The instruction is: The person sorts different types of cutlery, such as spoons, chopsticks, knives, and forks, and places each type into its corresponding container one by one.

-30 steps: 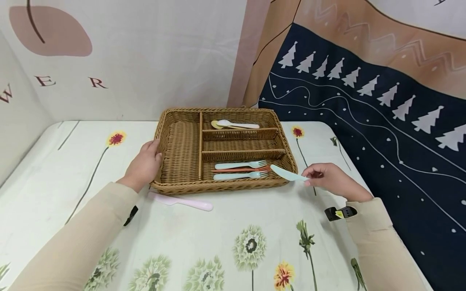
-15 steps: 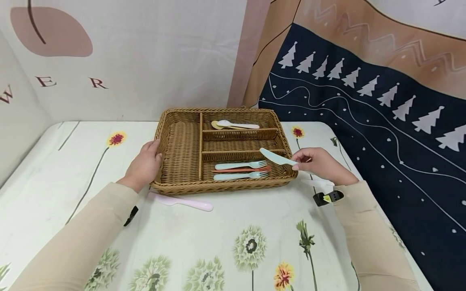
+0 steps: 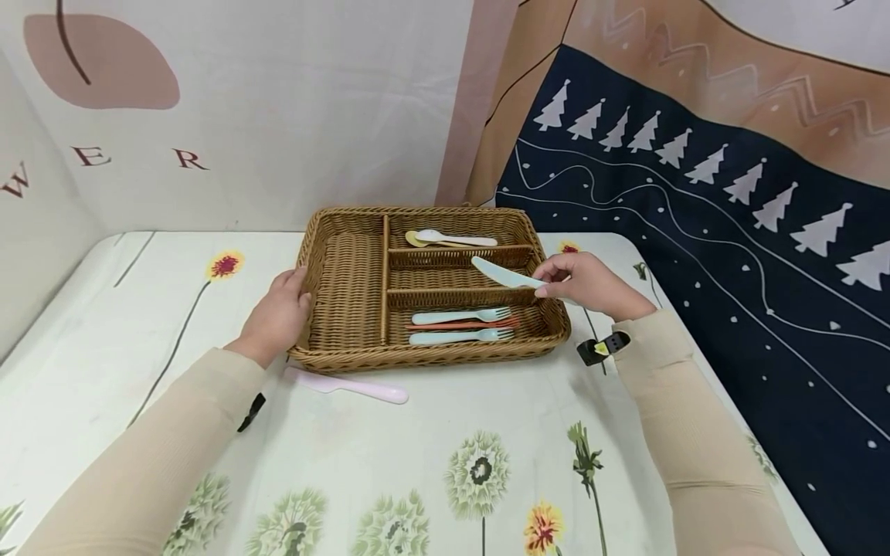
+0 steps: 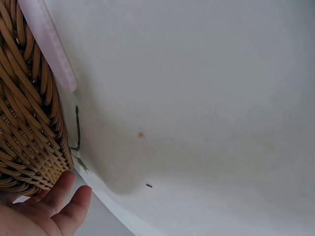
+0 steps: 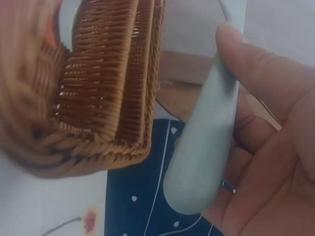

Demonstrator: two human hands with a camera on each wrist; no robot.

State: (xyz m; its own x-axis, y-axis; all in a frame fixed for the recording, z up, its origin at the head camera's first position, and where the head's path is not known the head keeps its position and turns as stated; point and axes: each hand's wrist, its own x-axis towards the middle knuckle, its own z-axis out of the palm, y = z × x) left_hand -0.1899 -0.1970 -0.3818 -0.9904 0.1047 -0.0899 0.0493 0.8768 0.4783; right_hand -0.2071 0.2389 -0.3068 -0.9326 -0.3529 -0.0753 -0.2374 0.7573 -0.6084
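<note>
Pale blue, a knife shows its blade on my head view, pinched in the right hand above the middle small compartment of the wicker basket. The left hand touches the basket's left side; a pink knife lies in front. I can read dark red letters W, E and R on the cloth. My left wrist view adds two fingers, slightly apart, by the woven outer wall; whether they grip, I cannot tell. My right wrist view gives the knife's smooth, rounded handle, thumb clamped across it.
</note>
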